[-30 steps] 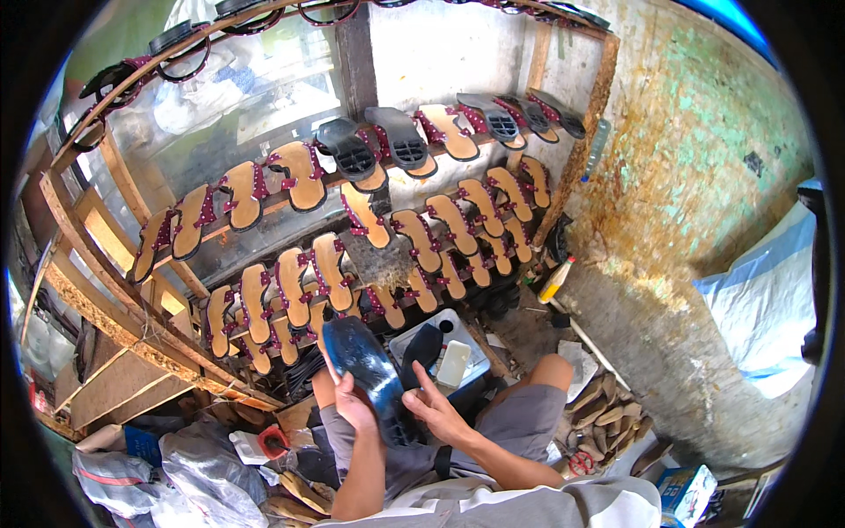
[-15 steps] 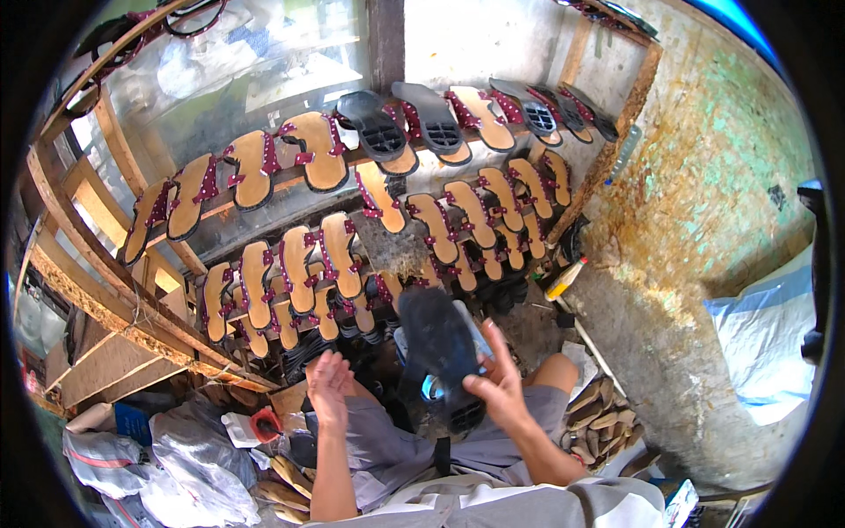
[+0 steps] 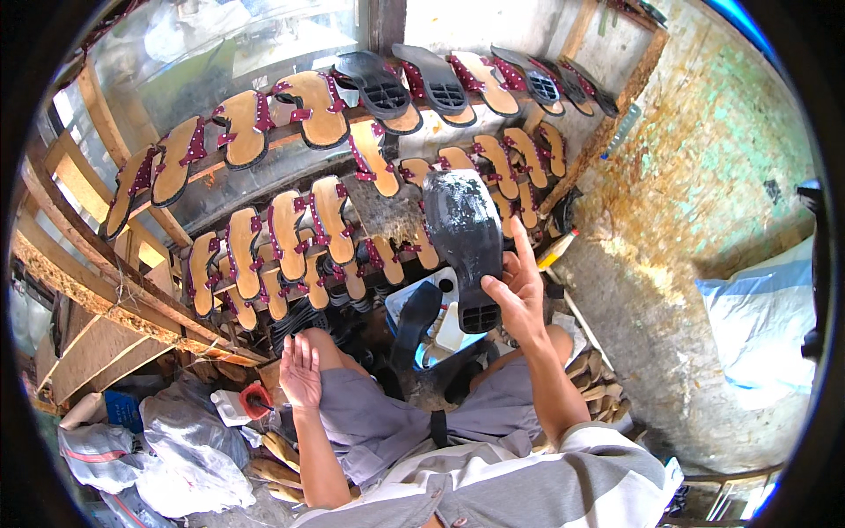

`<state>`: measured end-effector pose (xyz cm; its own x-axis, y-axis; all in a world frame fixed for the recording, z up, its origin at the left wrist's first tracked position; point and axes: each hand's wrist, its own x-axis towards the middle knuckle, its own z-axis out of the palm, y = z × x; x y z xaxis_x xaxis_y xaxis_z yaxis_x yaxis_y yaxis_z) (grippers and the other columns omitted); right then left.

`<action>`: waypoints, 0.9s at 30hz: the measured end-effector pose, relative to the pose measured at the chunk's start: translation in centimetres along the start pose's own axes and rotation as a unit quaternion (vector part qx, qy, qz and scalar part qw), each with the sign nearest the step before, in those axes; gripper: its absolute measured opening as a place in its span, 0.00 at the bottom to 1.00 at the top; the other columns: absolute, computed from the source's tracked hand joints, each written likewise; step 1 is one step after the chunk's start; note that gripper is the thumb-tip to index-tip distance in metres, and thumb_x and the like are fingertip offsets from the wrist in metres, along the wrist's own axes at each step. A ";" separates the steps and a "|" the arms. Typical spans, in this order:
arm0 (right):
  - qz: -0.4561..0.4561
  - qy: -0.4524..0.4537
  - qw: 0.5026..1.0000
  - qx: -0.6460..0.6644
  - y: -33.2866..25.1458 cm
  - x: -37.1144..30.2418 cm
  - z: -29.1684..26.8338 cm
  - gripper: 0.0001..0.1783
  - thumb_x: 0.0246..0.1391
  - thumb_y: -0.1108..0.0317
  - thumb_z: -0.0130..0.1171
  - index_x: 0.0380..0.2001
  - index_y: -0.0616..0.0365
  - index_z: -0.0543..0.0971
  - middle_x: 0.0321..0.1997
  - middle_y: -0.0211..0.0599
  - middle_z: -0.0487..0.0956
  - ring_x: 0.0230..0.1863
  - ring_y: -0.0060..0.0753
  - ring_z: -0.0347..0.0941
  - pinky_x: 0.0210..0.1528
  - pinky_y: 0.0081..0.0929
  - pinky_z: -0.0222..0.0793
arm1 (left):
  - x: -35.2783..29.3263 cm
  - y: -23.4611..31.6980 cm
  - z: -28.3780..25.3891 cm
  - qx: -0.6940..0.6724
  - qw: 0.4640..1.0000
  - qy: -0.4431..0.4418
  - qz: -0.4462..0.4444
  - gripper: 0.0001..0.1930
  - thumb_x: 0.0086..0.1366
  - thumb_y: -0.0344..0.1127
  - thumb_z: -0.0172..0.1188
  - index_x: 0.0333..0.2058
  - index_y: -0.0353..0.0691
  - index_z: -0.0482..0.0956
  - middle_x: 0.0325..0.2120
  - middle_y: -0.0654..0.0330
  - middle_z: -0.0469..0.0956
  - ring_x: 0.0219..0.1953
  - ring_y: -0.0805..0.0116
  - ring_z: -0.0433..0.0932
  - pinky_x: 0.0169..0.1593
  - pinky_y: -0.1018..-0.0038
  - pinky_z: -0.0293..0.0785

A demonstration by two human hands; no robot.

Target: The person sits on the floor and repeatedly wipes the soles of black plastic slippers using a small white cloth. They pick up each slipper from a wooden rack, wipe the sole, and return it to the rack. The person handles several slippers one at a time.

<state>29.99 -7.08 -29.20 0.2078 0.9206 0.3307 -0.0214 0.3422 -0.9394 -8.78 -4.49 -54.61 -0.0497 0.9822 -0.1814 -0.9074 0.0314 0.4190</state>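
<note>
In my right hand (image 3: 525, 304) is a black sandal sole (image 3: 461, 231), gripped at its heel end near the squared grid recess. The sole is raised in front of me, with whitish, shiny patches toward its toe end. My left hand (image 3: 301, 373) is open beside my left knee, palm up, fingers stretched out and holding nothing. Below the raised sole stands a blue-and-white tray (image 3: 398, 304) with containers in it. Another black sole (image 3: 416, 319) leans against this tray, its lower end hidden among dark things.
Wooden racks ahead carry several sandals (image 3: 246, 126) with tan footbeds and dotted maroon straps; black soles (image 3: 378, 85) lie on some upper ones. Plastic bags (image 3: 189, 449) and a red cup (image 3: 256, 401) are at left. A yellow bottle (image 3: 556, 250) stands by the right wall.
My right hand has lifted the black sole up and away from my lap, toward the racks. My left hand has shifted left and slightly down. The view has tilted a little.
</note>
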 end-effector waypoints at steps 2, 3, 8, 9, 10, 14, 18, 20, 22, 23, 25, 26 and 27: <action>0.012 -0.008 1.000 0.002 0.2 0.1 -0.1 0.52 0.55 0.84 0.54 0.79 0.51 0.45 0.57 0.40 0.77 0.54 0.29 0.77 0.54 0.28 0.74 | 0.1 0.0 -0.2 0.009 1.000 0.004 -0.003 0.28 0.75 0.45 0.53 0.69 0.43 0.65 0.65 0.57 0.72 0.67 0.64 0.72 0.68 0.60 0.71; 0.015 -0.003 1.000 0.008 0.4 0.2 -0.1 0.52 0.54 0.84 0.54 0.79 0.52 0.46 0.57 0.41 0.77 0.54 0.29 0.77 0.54 0.28 0.74 | 0.2 0.0 -0.3 0.008 1.000 0.002 -0.005 0.28 0.75 0.44 0.53 0.70 0.44 0.64 0.65 0.57 0.72 0.66 0.63 0.72 0.68 0.60 0.71; 0.043 0.007 0.997 0.061 0.7 0.0 0.3 0.51 0.52 0.84 0.55 0.79 0.54 0.49 0.62 0.44 0.74 0.54 0.29 0.76 0.55 0.26 0.73 | 0.1 0.0 -0.9 -0.003 0.999 -0.032 -0.005 0.28 0.76 0.45 0.52 0.71 0.45 0.63 0.66 0.57 0.70 0.66 0.64 0.71 0.68 0.61 0.71; 0.057 0.011 0.996 0.067 0.2 0.1 0.3 0.51 0.52 0.84 0.55 0.78 0.54 0.50 0.63 0.44 0.74 0.54 0.29 0.76 0.55 0.26 0.73 | 0.0 0.0 -0.9 0.002 1.000 -0.004 -0.008 0.29 0.76 0.45 0.52 0.71 0.45 0.62 0.66 0.57 0.70 0.66 0.64 0.71 0.67 0.61 0.71; 0.056 0.017 0.995 0.077 -0.6 0.7 0.1 0.51 0.51 0.83 0.56 0.78 0.55 0.50 0.62 0.44 0.75 0.54 0.30 0.76 0.55 0.27 0.73 | 0.0 0.0 -0.9 0.003 1.000 0.000 -0.008 0.29 0.76 0.45 0.52 0.71 0.45 0.62 0.67 0.57 0.69 0.67 0.64 0.71 0.67 0.61 0.71; -0.073 0.030 0.996 -0.036 -5.9 8.2 -1.9 0.50 0.49 0.78 0.57 0.77 0.57 0.53 0.59 0.45 0.78 0.54 0.33 0.77 0.56 0.29 0.73 | 0.1 0.1 -0.6 -0.006 1.000 0.000 -0.004 0.28 0.76 0.45 0.51 0.71 0.45 0.62 0.65 0.57 0.71 0.65 0.64 0.73 0.66 0.61 0.73; -0.060 0.049 0.992 -0.098 -10.4 24.3 -4.6 0.47 0.51 0.75 0.56 0.76 0.57 0.56 0.53 0.49 0.77 0.46 0.33 0.75 0.48 0.29 0.75 | 0.3 0.0 -0.4 0.005 1.000 0.012 -0.004 0.26 0.77 0.44 0.50 0.69 0.45 0.65 0.63 0.58 0.74 0.64 0.64 0.74 0.66 0.61 0.73; 0.006 0.019 0.997 -0.078 -10.4 32.2 -5.5 0.52 0.46 0.71 0.57 0.77 0.61 0.51 0.63 0.56 0.71 0.48 0.42 0.76 0.47 0.33 0.76 | 0.2 -0.1 -0.5 0.011 1.000 0.008 0.002 0.26 0.77 0.45 0.50 0.69 0.45 0.65 0.63 0.58 0.74 0.64 0.65 0.74 0.66 0.61 0.73; 0.072 0.003 0.989 -0.129 -9.4 38.3 -6.0 0.45 0.47 0.68 0.57 0.71 0.68 0.60 0.58 0.60 0.75 0.46 0.45 0.78 0.39 0.43 0.79 | 0.0 -0.2 -0.6 0.021 1.000 0.005 0.014 0.26 0.77 0.45 0.50 0.69 0.45 0.65 0.63 0.58 0.74 0.65 0.64 0.74 0.66 0.61 0.72; 0.097 0.007 0.983 -0.153 -8.6 40.2 -6.3 0.41 0.47 0.67 0.57 0.67 0.69 0.64 0.55 0.59 0.77 0.46 0.46 0.78 0.39 0.44 0.79 | -0.1 -0.3 -0.5 0.028 0.999 0.004 0.024 0.26 0.77 0.45 0.50 0.70 0.45 0.65 0.63 0.57 0.74 0.65 0.64 0.74 0.66 0.61 0.72; 0.164 0.032 0.967 -0.192 -7.6 42.7 -6.2 0.35 0.48 0.64 0.58 0.61 0.71 0.72 0.48 0.58 0.81 0.46 0.47 0.80 0.40 0.46 0.79 | -0.2 -0.2 -0.4 0.034 0.998 0.038 0.038 0.27 0.77 0.45 0.50 0.70 0.45 0.64 0.63 0.56 0.73 0.65 0.64 0.74 0.67 0.61 0.71; 0.117 0.026 0.946 -0.302 -7.3 43.0 -5.9 0.33 0.48 0.62 0.59 0.57 0.71 0.74 0.46 0.58 0.82 0.45 0.49 0.80 0.40 0.47 0.79 | -0.2 -0.3 -0.2 0.046 0.996 0.060 0.046 0.25 0.77 0.44 0.52 0.68 0.44 0.67 0.63 0.56 0.74 0.63 0.64 0.74 0.66 0.61 0.71; 0.085 0.033 0.912 -0.400 -7.6 42.7 -5.7 0.31 0.48 0.60 0.60 0.53 0.71 0.77 0.44 0.59 0.83 0.45 0.51 0.81 0.41 0.48 0.79 | -0.1 -0.5 0.0 0.103 0.992 0.043 0.065 0.24 0.76 0.42 0.52 0.68 0.44 0.67 0.61 0.56 0.75 0.63 0.64 0.75 0.65 0.61 0.72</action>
<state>44.62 28.57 -8.45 0.3276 0.9249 0.1930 0.6562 -0.0758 -0.7507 -8.34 -4.60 -54.76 -0.2037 0.9612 -0.1861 -0.7870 -0.0477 0.6151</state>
